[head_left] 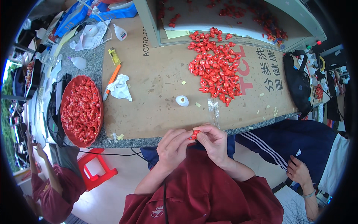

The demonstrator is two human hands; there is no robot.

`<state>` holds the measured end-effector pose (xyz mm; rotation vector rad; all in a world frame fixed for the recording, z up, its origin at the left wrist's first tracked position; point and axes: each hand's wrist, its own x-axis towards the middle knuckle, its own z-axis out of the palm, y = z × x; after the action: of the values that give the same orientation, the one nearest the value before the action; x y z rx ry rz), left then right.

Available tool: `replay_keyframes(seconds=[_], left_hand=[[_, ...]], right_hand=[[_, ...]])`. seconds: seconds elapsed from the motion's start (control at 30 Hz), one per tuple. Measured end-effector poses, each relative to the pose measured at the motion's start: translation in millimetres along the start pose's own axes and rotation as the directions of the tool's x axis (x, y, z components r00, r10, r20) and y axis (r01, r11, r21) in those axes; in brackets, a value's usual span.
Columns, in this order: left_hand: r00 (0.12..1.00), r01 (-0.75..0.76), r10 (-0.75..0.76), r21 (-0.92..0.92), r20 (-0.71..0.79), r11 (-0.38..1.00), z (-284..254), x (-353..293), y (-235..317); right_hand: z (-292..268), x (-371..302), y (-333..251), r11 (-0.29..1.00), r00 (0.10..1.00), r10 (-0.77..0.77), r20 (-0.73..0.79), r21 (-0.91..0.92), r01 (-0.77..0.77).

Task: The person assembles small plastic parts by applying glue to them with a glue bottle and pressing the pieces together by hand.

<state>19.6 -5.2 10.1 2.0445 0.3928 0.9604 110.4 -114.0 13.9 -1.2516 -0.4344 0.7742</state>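
A small glossy red piece (194, 134) is pinched between the fingertips of both my hands, just in front of the table's near edge. My left hand (173, 146) is closed on its left side, and my right hand (213, 143) grips it from the right with thumb and forefinger. Dark and light specks show on the piece; its exact kind is too small to tell. Beyond my hands a small white bottle (182, 100) stands on the cardboard. Farther off to the right lies a heap of similar red pieces (216, 67).
At the left a red oval basket (101, 112) holds many red pieces. Near it are a crumpled white tissue (120, 87), an orange cutter knife (112, 81), a yellow lighter (114, 56) and white squeeze bottles (120, 33). A black bag (297, 84) lies right; co-workers sit on both sides.
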Motion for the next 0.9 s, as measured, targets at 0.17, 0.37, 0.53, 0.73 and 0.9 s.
replay_keyframes(seconds=[0.17,0.37,0.53,0.73,0.9], left_hand=[[1.000,0.016,-0.016,0.003,0.005,1.000,-4,0,1],[0.995,0.096,-0.096,0.018,0.015,0.995,-19,1,-4],[0.975,0.164,-0.116,0.261,-0.189,0.951,-70,16,-18],[0.846,0.311,0.033,0.542,-0.532,0.781,-135,53,-29],[0.979,0.179,-0.141,0.295,-0.144,0.939,-70,66,-25]], right_hand=[[3,1,0,0.999,1.000,0.006,0.006,-0.033,-0.006],[8,11,-10,0.992,0.993,0.107,0.055,-0.079,-0.103],[-3,31,-4,0.934,0.994,-0.096,-0.057,-0.351,0.069],[23,68,-6,0.675,0.929,-0.370,0.009,-0.684,0.275],[12,67,-7,0.608,0.902,-0.420,0.102,-0.706,0.363]])
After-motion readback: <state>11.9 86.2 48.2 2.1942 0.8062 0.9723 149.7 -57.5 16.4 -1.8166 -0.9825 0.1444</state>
